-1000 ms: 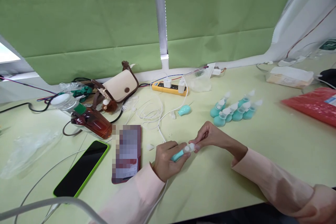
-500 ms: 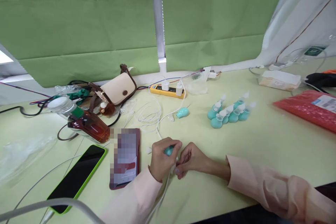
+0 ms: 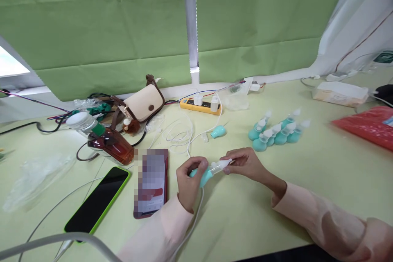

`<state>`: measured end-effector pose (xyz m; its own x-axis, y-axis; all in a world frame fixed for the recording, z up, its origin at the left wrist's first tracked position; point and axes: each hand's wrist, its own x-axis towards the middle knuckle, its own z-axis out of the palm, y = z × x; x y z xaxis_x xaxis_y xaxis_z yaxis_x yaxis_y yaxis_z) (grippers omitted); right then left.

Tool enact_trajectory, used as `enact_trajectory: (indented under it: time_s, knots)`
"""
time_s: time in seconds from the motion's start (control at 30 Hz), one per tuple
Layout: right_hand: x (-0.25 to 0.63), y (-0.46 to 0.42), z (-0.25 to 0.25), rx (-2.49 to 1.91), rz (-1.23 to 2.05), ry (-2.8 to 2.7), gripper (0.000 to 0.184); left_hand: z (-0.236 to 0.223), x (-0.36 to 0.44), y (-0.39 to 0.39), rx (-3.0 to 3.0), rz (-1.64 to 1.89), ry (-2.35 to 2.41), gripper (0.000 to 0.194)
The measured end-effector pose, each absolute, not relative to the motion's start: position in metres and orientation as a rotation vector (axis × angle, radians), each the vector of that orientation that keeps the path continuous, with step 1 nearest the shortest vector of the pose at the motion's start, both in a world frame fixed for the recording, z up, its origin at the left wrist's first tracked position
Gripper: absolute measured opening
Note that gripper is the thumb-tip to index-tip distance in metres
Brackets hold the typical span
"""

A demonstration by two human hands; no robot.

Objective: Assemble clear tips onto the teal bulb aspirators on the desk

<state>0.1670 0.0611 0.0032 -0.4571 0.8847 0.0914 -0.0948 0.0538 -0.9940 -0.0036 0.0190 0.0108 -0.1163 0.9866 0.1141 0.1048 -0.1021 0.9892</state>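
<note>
My left hand (image 3: pixel 190 178) is closed around the teal rubber bulb (image 3: pixel 206 177) of a nasal aspirator. A clear neck (image 3: pixel 215 167) sticks out of the bulb toward the right, with a white soft tip (image 3: pixel 225 163) at its end. Thumb and fingers of my right hand (image 3: pixel 247 163) pinch that tip. The aspirator is held tilted just above the table, between the two hands. Farther back lies a loose teal bulb (image 3: pixel 218 132), beside a small clear piece (image 3: pixel 204 137). Several aspirators with white tips (image 3: pixel 260 144) stand grouped to the right.
A red-cased phone (image 3: pixel 152 182) and a green-cased phone (image 3: pixel 98 200) lie left of my hands. Behind them are a bottle of dark liquid (image 3: pixel 113 145), a cream bag (image 3: pixel 143 104) and a yellow power strip (image 3: pixel 199 106). White cables (image 3: pixel 178 133) cross the table; a red package (image 3: pixel 368 125) lies right.
My hands have risen slightly and turned, bringing the aspirator's neck and white tip into sight. The right hand has moved right and up, now on the tip. The view has shifted a little left.
</note>
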Motion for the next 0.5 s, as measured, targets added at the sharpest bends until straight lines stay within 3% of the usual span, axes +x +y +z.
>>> enact_trajectory:
  time_s: [0.1,0.5]
  knots:
    - [0.171,0.063,0.004,-0.776,1.577,-1.530,0.029,0.014,-0.005,0.018,1.376,1.188,1.210,0.028]
    - [0.177,0.064,0.004,-0.684,1.719,-1.618,0.012,0.012,-0.007,0.020,1.713,1.082,1.096,0.019]
